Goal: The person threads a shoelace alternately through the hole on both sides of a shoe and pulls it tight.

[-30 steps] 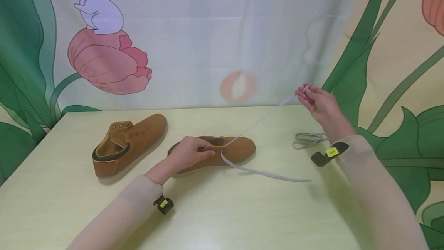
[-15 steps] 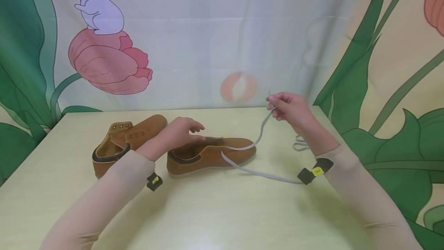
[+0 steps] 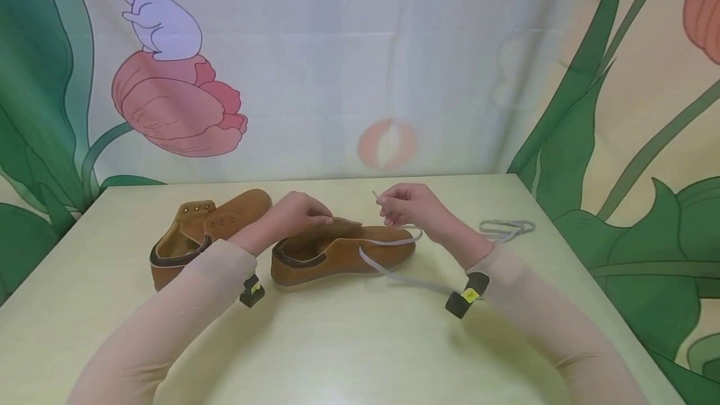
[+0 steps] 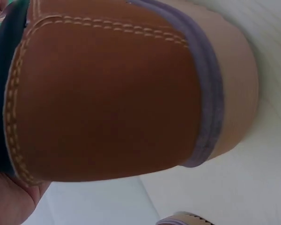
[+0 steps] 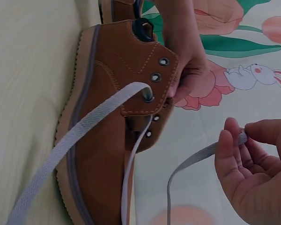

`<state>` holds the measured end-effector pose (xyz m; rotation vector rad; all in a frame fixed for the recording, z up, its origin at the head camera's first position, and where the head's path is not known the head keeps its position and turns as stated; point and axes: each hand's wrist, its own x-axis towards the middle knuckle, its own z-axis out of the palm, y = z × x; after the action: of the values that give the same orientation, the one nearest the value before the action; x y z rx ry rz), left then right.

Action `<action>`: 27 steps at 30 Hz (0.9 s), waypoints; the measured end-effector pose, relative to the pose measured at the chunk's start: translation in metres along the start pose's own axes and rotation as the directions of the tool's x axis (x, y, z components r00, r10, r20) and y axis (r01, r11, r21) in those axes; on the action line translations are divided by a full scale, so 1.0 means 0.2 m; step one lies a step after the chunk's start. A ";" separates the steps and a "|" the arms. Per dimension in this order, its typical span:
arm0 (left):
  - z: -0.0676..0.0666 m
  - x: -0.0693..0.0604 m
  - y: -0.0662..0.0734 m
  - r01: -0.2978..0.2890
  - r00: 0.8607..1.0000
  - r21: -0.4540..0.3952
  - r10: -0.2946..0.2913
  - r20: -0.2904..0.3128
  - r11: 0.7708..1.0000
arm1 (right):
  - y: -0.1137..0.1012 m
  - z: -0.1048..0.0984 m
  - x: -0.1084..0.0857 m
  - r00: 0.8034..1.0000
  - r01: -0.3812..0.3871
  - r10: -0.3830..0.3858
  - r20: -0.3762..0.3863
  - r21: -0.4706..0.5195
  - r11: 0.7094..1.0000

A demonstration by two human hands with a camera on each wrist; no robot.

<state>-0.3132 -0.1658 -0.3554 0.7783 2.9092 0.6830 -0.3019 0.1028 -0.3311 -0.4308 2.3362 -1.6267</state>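
Note:
A brown lace-up shoe (image 3: 343, 258) stands on the table, toe to the right. My left hand (image 3: 295, 214) pinches its far eyelet flap (image 3: 345, 225); the right wrist view shows the thumb by that flap's edge. A grey flat shoelace (image 5: 82, 124) passes through an eyelet (image 5: 148, 97) of the near flap. One length lies over the near side onto the table. The other runs from inside the shoe to my right hand (image 3: 413, 208), which pinches it near its tip, right of the flap and apart from it. Shoe leather fills most of the left wrist view.
A second brown shoe (image 3: 239, 210) without a lace stands to the left, partly behind my left forearm. Another grey shoelace (image 3: 506, 229) lies bundled on the table at the right. A printed curtain (image 3: 315, 92) hangs behind the table.
My right hand has come left and down toward the shoe with the lace, which has gone slack. My left hand has left the near flap and now holds the far one.

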 end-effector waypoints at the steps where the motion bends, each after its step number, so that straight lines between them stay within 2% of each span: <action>1: 0.00 0.00 -0.01 -0.005 1.000 0.004 0.006 -0.011 1.000 | 0.01 0.01 0.01 1.000 -0.002 0.002 0.003 -0.007 1.000; 3: 0.01 0.00 -0.02 0.004 0.999 0.002 -0.004 -0.036 1.000 | 0.02 0.02 0.03 1.000 -0.007 0.008 0.003 -0.040 0.999; 7: 0.04 0.01 -0.04 0.071 0.994 -0.058 -0.075 -0.077 0.996 | 0.05 0.06 0.07 1.000 -0.023 0.024 0.003 -0.145 0.989; 10: 0.06 0.02 -0.07 0.135 0.986 -0.136 -0.146 -0.077 0.982 | 0.09 0.08 0.11 0.998 -0.055 0.061 0.020 -0.216 0.975; 13: 0.07 0.02 -0.08 0.168 0.980 -0.189 -0.184 -0.070 0.967 | 0.11 0.11 0.14 0.995 -0.075 0.090 0.047 -0.259 0.963; 19: 0.09 0.01 -0.09 0.192 0.974 -0.264 -0.216 -0.068 0.945 | 0.14 0.16 0.17 0.990 -0.097 0.119 0.074 -0.252 0.963; 27: 0.09 0.00 -0.09 0.202 0.971 -0.287 -0.230 -0.066 0.936 | 0.16 0.20 0.21 0.989 -0.104 0.127 0.079 -0.245 0.964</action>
<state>-0.3188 -0.1727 -0.3801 0.3961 2.8301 1.1014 -0.3283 0.0620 -0.3769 -0.4013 2.4462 -1.2485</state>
